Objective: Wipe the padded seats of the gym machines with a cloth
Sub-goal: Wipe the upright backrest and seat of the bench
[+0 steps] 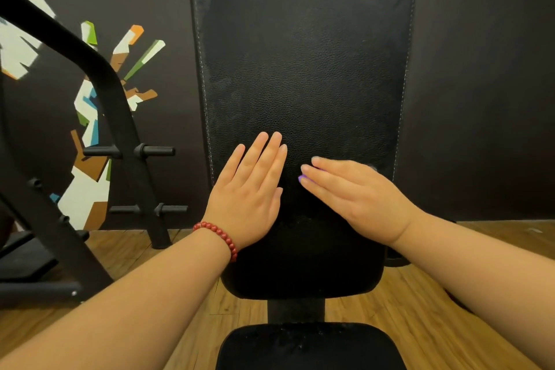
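A long black padded backrest (303, 63) of a gym bench fills the centre, with a smaller black seat pad (309, 345) below it at the bottom edge. My left hand (249, 189), with a red bead bracelet on the wrist, lies flat on the lower left of the backrest, fingers straight and together. My right hand (351, 189) lies flat on the lower right of the pad, fingers straight and pointing left. A small purple bit (301, 179) shows at its fingertips; whether it is cloth or a nail I cannot tell. No other cloth shows.
A black steel weight rack (120, 129) with empty pegs stands to the left on the wooden floor (420, 294). Behind it is a dark wall with a coloured mural (90, 117). The bench's post (295, 311) joins backrest and seat.
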The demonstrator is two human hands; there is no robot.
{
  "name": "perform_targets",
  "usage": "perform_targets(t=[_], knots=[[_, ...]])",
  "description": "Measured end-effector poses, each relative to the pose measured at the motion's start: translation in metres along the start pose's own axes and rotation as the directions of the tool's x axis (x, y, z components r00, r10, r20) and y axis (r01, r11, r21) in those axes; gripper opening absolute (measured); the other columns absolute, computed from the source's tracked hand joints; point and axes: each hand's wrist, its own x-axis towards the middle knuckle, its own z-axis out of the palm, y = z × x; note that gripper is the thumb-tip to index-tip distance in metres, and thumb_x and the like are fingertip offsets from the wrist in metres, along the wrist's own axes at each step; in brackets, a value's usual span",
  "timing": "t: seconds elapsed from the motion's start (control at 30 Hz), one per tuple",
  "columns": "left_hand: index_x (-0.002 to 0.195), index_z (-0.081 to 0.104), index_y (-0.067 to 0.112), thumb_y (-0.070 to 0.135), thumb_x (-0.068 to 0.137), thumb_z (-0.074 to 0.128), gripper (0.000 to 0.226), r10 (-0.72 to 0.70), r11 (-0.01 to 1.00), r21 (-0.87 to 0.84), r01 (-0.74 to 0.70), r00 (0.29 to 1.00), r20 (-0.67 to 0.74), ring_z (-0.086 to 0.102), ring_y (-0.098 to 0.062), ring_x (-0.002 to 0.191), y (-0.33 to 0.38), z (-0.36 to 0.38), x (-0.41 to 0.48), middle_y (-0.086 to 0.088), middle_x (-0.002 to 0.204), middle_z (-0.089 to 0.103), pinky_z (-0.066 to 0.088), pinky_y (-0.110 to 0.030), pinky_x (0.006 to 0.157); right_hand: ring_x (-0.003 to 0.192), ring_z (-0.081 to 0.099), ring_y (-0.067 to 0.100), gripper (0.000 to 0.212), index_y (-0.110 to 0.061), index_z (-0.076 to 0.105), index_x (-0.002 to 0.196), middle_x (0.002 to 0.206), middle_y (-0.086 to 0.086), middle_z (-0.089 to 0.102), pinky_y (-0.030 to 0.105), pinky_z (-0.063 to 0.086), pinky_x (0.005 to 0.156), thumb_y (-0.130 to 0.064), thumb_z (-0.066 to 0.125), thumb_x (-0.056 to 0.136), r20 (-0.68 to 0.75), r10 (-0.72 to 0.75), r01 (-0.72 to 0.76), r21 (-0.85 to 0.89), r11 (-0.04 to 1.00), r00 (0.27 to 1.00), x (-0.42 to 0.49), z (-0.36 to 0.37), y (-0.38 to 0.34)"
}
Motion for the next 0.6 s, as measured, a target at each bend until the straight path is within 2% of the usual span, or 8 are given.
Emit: perform_targets(t=[0.17,0.27,0.37,0.47,0.6], knots=[[0.15,0.013,0.004,0.032,0.094,0.033,0.066,-0.059,0.998,-0.031,0.058,0.998,-0.026,0.01,-0.027,0.148,0.011,0.001,0.002,-0.013,0.158,0.01,0.006,-0.043,0.121,0.129,0.05,0.03,0.034,-0.001,0.058,0.13,0.137,0.012,0.055,0.044,0.046,0.102,-0.002,0.051,0.097,-0.086,0.094,-0.091,0.034,0.995,0.992,0.01,0.01,0.004],[0.15,0.018,0.003,0.033,0.095,0.034,0.065,0.006,1.0,-0.03,-0.007,0.999,-0.047,0.012,-0.026,0.147,0.012,0.004,0.0,-0.013,0.158,0.012,0.007,-0.041,0.121,0.132,0.048,0.027,0.036,-0.003,0.055,0.133,0.14,0.01,0.052,0.044,0.044,0.104,-0.004,0.052,0.097,-0.024,0.065,-0.064,0.039,0.997,0.998,-0.019,0.008,-0.009],[0.15,0.019,0.004,0.033,0.096,0.035,0.063,0.07,0.997,-0.027,-0.072,0.996,-0.047,0.013,-0.025,0.147,0.012,0.005,-0.002,-0.012,0.158,0.013,0.009,-0.04,0.121,0.132,0.048,0.026,0.038,-0.009,0.055,0.135,0.141,0.007,0.052,0.045,0.042,0.106,-0.012,0.056,0.097,0.034,0.026,-0.025,-0.027,0.999,0.999,-0.023,0.002,-0.004],[0.15,0.017,0.004,0.033,0.096,0.035,0.063,0.059,0.998,-0.024,-0.06,0.997,-0.042,0.013,-0.025,0.148,0.013,0.005,-0.002,-0.011,0.158,0.014,0.009,-0.04,0.121,0.134,0.045,0.03,0.034,-0.01,0.057,0.134,0.141,0.008,0.053,0.047,0.036,0.111,-0.011,0.048,0.101,0.015,0.026,-0.025,-0.043,0.999,1.0,-0.004,0.001,0.007],[0.149,0.02,0.004,0.032,0.097,0.035,0.062,0.061,0.998,-0.023,-0.063,0.997,-0.056,0.014,-0.026,0.147,0.013,0.005,-0.002,-0.012,0.157,0.015,0.01,-0.041,0.121,0.132,0.048,0.031,0.034,-0.003,0.056,0.133,0.138,0.012,0.054,0.047,0.04,0.109,-0.007,0.042,0.102,0.014,0.048,-0.049,0.007,0.999,0.999,-0.013,0.006,-0.003]])
